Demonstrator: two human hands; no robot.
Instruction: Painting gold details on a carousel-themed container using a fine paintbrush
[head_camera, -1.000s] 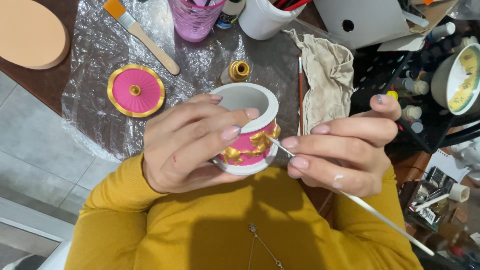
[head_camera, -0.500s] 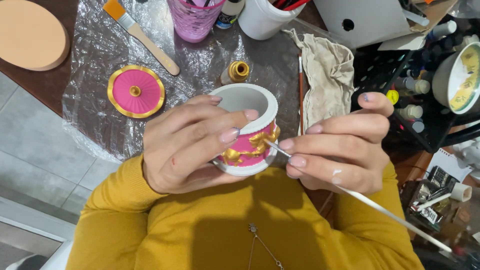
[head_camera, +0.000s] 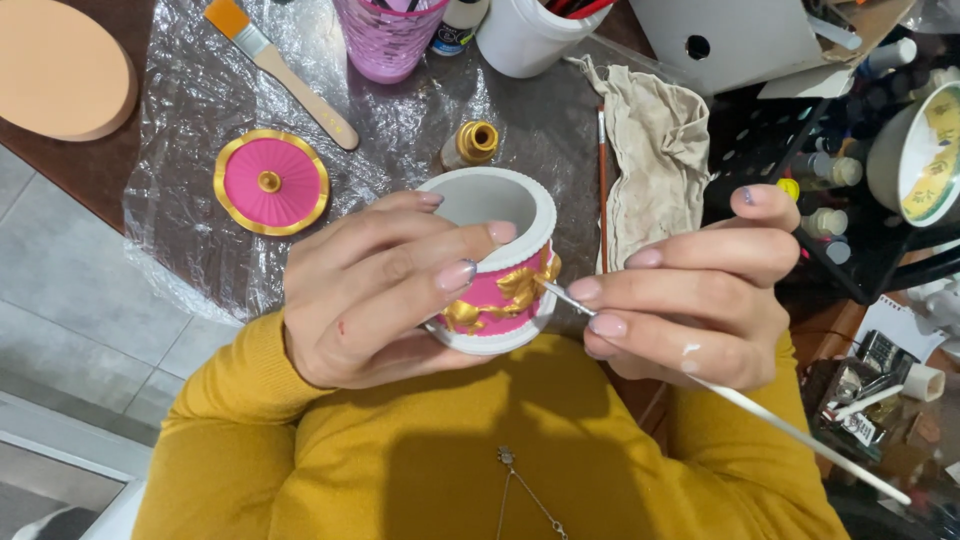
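**Brush tip at the gold bow**

Little has shifted since the earlier frames: the right hand (head_camera: 690, 300) sits a touch lower and its long white-handled fine brush (head_camera: 740, 405) still meets the gold bow on the small round pink-and-white ceramic jar (head_camera: 500, 265).

That hand is pinched shut on the brush near its metal ferrule. The left hand (head_camera: 385, 290) is wrapped around the jar's side, fingers curled over the rim, holding it above the person's mustard-yellow chest. The jar's interior shows plain white and empty.

On the dark brown tabletop (head_camera: 110, 165) a crinkled clear plastic sheet (head_camera: 400, 120) carries the round pink lid with gold rim (head_camera: 271, 182), a small gold paint bottle (head_camera: 471, 143), a flat wooden-handled orange brush (head_camera: 280, 70), a translucent pink cup (head_camera: 388, 38) and a white tub (head_camera: 525, 35). A stained beige cloth (head_camera: 655, 160) lies to the right. Grey floor tiles (head_camera: 70, 310) show at lower left.
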